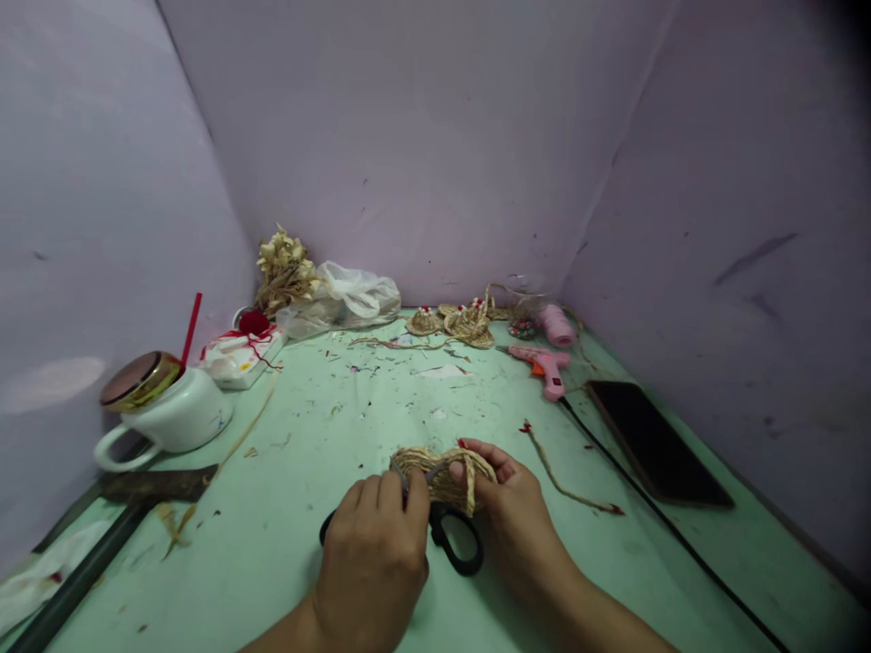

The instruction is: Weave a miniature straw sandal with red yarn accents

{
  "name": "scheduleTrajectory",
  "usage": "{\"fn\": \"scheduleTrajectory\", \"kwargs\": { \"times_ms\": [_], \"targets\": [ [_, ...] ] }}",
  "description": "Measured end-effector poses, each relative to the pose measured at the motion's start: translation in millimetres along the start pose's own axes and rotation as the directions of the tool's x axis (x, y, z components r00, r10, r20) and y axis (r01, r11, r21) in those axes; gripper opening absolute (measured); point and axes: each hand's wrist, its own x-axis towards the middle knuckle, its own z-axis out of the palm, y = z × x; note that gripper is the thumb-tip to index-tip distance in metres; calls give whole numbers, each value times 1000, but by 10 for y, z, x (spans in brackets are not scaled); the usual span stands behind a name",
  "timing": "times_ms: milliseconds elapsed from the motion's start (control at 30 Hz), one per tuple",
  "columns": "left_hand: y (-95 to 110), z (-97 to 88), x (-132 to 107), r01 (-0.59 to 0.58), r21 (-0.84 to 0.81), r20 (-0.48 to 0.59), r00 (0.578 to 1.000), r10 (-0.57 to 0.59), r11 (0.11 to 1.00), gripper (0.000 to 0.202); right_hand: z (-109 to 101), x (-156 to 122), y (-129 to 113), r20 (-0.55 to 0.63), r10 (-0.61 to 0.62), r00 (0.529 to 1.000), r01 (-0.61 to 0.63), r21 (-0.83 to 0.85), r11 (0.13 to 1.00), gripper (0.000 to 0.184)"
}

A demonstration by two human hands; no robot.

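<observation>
In the head view, a coil of braided straw rope [416, 458] is at the near middle of the table. My right hand [513, 494] pinches its right side, thumb in front and fingers behind. A pair of scissors [457, 564] with black handles lies across the front of the coil. My left hand [376, 544] is closed around the scissors, its knuckles toward me and hiding their middle. One handle loop shows to the right of that hand, and part of the other peeks out at its left. Grey blade parts show against the straw.
A pink glue gun [550, 367] with a black cord and a phone [657, 440] lie at the right. Straw pieces [469, 324] and a pink thread spool [556, 325] sit at the back. At left stand a white mug [183, 417] and a hammer [160, 487].
</observation>
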Motion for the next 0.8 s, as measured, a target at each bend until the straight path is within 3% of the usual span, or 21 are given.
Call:
{"fn": "scheduleTrajectory", "kwargs": {
  "times_ms": [100, 200, 533, 800],
  "targets": [
    [-1, -8, 4, -10, -1, 6, 1000, 10, 1000, 33, 2, -5, 21, 11, 53, 999, -54, 51, 997, 35],
    [9, -17, 6, -11, 10, -1, 1000, 11, 1000, 31, -2, -8, 31, 24, 27, 999, -27, 2, 1000, 28],
    [9, 17, -30, -17, 19, 1, 1000, 17, 1000, 39, 13, -9, 37, 39, -2, 999, 2, 7, 1000, 27],
    [-50, 170, -58, -51, -8, -52, 997, 51, 999, 38, -13, 77, 80, -24, 44, 999, -44, 18, 999, 32]
  ]
}}
